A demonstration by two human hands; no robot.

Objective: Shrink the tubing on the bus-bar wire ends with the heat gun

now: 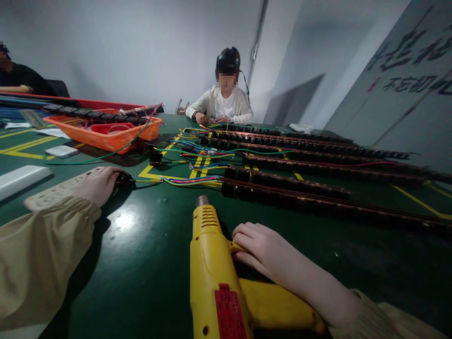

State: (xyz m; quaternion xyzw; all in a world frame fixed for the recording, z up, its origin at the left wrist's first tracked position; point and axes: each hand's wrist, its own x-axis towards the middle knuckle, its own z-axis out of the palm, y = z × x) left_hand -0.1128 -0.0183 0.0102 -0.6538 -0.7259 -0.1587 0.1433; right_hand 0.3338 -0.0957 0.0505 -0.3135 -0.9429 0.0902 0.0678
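Note:
My left hand [97, 184] is closed on a small black connector [123, 179] at the end of a bundle of coloured wires [192, 181]. The wires run right, through a pale tie, to a long black strip [282, 195] with copper-coloured edges lying on the table. My right hand [259, 245] has its fingers curled at the trigger of a yellow heat gun [212, 254]. The gun's metal nozzle [202, 201] points away from me, toward the wires but apart from them. Its handle [282, 306] runs beneath my right wrist.
Several similar strips [318, 153] lie across the green table [151, 278]. An orange basket [106, 134] holds parts at the left. A white power strip [52, 190] and a white box [24, 179] lie near my left hand. One person [226, 101] sits opposite, another [24, 77] far left.

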